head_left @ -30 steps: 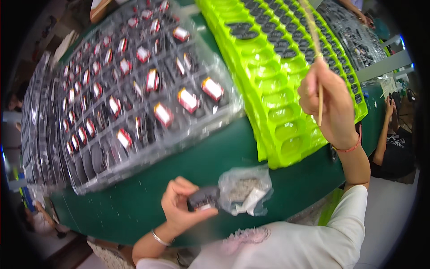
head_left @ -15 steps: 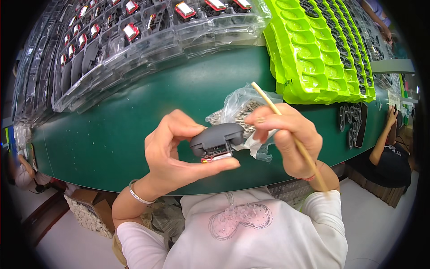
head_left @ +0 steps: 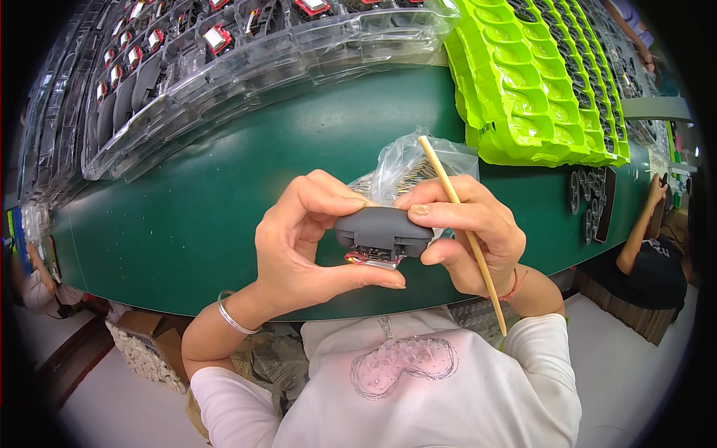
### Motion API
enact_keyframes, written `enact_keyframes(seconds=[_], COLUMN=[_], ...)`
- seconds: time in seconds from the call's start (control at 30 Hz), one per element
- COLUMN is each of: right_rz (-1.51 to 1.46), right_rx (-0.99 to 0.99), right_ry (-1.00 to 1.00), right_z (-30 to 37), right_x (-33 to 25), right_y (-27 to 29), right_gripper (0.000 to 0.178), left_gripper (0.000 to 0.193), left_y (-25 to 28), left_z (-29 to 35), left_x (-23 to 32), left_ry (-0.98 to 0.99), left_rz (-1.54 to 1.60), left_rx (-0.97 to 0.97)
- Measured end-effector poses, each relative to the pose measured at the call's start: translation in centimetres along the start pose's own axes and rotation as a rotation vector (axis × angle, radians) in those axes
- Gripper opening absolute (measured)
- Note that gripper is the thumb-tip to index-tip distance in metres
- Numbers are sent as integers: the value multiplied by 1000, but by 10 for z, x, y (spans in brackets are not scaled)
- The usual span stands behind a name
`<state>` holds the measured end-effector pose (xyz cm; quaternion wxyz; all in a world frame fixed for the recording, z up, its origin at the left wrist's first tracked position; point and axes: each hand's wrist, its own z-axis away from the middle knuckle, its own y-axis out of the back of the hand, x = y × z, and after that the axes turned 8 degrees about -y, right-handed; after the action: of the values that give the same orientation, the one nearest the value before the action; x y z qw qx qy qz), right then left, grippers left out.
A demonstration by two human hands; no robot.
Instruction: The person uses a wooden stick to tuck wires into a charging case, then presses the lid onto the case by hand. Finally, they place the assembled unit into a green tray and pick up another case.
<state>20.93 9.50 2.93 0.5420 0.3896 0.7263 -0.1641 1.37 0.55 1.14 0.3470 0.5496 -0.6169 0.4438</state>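
Observation:
A dark grey, rounded plastic housing [head_left: 382,226] is held above the table, its far side up. On its near underside a red-edged circuit board with a silvery piece [head_left: 373,260] shows. My left hand [head_left: 291,250] is closed on the housing, fingers on top and thumb beneath the board. My right hand [head_left: 484,235] pinches the housing's right end with thumb and forefinger. A thin wooden stick [head_left: 439,168] also lies across that hand, slanting past its fingers. Just behind the housing sits a clear plastic bag [head_left: 392,160] of small metal pieces, partly hidden by my hands.
Clear trays [head_left: 299,71] with housings and red boards stand far left on the green table [head_left: 187,224]. Bright green trays [head_left: 515,123] stand far right, beside several dark ring-shaped parts [head_left: 586,198]. A co-worker's arm [head_left: 642,213] shows at the right edge.
My right hand has moved left and now grips the housing's right end; before, it was apart from it. The housing has shifted slightly right. The stick stays in my right hand, tilted more upright.

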Motion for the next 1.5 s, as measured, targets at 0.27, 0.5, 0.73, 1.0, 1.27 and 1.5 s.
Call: enact_keyframes(seconds=[0.27,0.5,0.73,1.0,1.27,1.5], right_rz=[22,-153,-194,39,66,1], right_rx=[-30,-18,42,66,62,53], right_ry=[9,-316,-436,-207,-270,-258], right_z=[3,5,12,10,11,5], right_x=[12,-1,-10,-7,-4,-7], right_y=[0,-5,-11,-4,3,-2], right_gripper=[36,38,36,34,32,32], left_gripper=[70,66,58,44,53,54], left_y=[0,-5,-14,-11,-12,-6], left_z=[-1,-5,-15,-4,-15,-12], left_x=[1,-3,9,20,22,35], left_ry=[-157,-380,-424,-279,-141,-413], left_rz=[-406,-562,-643,-574,-634,-932], left_rx=[-69,61,-70,-27,5,-38])
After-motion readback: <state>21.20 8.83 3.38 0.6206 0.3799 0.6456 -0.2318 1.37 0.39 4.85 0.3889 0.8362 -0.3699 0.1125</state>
